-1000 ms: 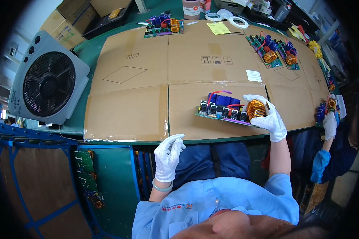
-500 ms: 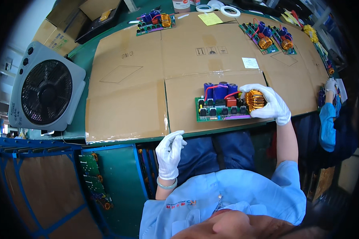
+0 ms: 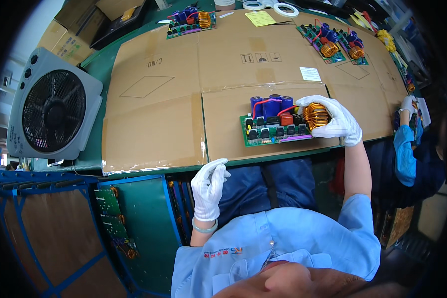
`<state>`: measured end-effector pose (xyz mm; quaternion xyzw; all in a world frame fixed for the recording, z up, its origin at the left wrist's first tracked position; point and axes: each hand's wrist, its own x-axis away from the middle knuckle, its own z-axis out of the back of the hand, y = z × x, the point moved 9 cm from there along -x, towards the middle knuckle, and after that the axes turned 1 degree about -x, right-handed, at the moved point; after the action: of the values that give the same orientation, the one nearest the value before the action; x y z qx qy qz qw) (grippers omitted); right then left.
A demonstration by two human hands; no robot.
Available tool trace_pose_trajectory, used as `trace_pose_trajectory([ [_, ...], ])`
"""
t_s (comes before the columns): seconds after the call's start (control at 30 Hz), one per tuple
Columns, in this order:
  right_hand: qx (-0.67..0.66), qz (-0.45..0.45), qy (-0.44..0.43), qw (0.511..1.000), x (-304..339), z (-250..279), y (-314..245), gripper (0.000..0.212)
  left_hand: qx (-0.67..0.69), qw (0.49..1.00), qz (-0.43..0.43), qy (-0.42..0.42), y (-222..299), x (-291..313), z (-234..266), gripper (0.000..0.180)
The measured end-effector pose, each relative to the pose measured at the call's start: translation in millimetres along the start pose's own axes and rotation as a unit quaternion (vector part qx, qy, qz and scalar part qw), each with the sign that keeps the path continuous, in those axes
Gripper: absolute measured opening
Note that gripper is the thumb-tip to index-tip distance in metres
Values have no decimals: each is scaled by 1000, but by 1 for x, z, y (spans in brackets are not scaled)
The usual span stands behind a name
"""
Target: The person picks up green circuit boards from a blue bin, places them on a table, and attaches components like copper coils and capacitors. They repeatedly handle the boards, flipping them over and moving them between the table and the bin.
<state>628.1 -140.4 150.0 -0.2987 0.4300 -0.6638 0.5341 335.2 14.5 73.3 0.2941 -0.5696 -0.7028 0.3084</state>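
Note:
My right hand, in a white glove, is closed around the copper-wound coil at the right end of a green circuit board. The board carries blue-purple capacitors, red wires, a red block and a row of black parts. It sits over the cardboard near the table's front edge; whether it rests there or is slightly lifted, I cannot tell. My left hand, also white-gloved, hovers over my lap just in front of the edge. Its fingers are drawn together, with nothing visible in them.
Flattened cardboard covers the green table. Similar circuit boards stand at the back left and back right. A grey fan is at the left, with boards below it on a green surface. A co-worker's gloved hand works far right.
The whole view has shifted slightly, moving the table scene up and left. My right hand keeps its hold on the circuit board's coil, and my left hand stays much the same.

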Motion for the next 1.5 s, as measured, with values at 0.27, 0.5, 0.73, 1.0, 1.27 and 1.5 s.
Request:
trace_pose_trajectory([
  [0.27, 4, 1, -4, 1000, 1, 1, 1, 61, -3, 1000, 7, -8, 0, -1, -5, 20],
  [0.5, 6, 6, -12, 1000, 0, 1, 2, 62, -10, 1000, 5, -10, 1, -2, -9, 20],
  [0.73, -4, 10, -9, 1000, 1, 2, 3, 62, -14, 1000, 7, -22, 2, -5, -11, 20],
  [1.0, 5, 14, -8, 1000, 1, 2, 5, 64, -217, 929, -300, 3, 80, -21, -33, 64],
  [1.27, 0, 19, -5, 1000, 0, 3, 1, 64, -234, 930, -276, -67, 86, -34, -57, 82],
  [1.5, 14, 20, 0, 1000, 1, 4, 4, 64, -242, 928, -277, -64, 82, -32, -60, 86],
])
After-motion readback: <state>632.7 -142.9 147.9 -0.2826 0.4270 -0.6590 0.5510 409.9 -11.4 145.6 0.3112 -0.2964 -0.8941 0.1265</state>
